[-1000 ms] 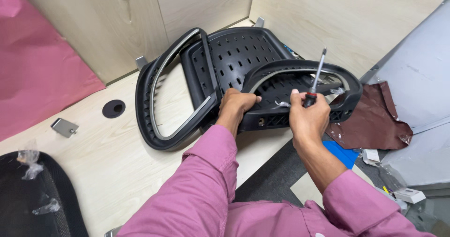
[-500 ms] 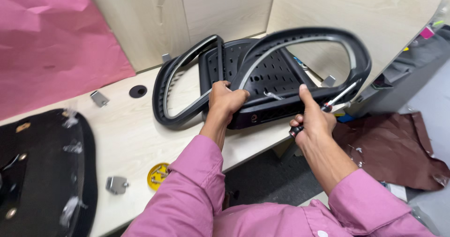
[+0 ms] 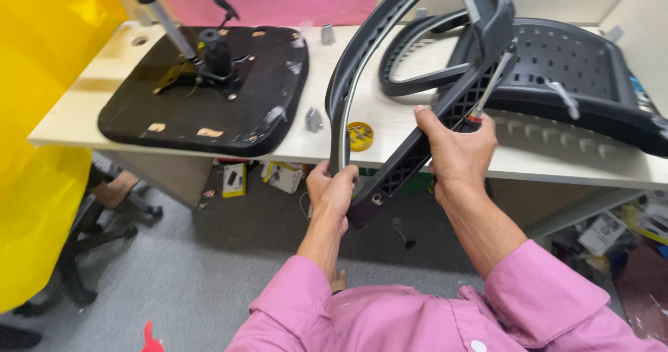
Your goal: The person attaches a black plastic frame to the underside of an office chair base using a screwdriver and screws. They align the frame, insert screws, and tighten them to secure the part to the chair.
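I hold a black plastic chair armrest frame [image 3: 390, 66] lifted off the table and tilted toward me. My left hand [image 3: 332, 190] grips its lower end near the table's front edge. My right hand [image 3: 456, 150] grips the ribbed side of the frame and also holds a screwdriver [image 3: 487, 91] with a red and black handle, its shaft pointing up. Behind the frame, a black perforated chair backrest [image 3: 577, 80] lies on the light wooden table [image 3: 390, 139] with a second black armrest loop [image 3: 417, 59].
An upturned black seat base [image 3: 209, 94] with a metal mechanism and gas lift lies at the table's left. A yellow tape roll [image 3: 360, 135] and a small grey bracket [image 3: 314, 119] sit near the front edge. Boxes [image 3: 282, 176] lie on the grey floor; yellow cloth [image 3: 42, 129] hangs left.
The armrest frame has come up off the backrest and swung toward me. My left hand has moved from the backrest to the frame's lower end. My view has shifted back and left.
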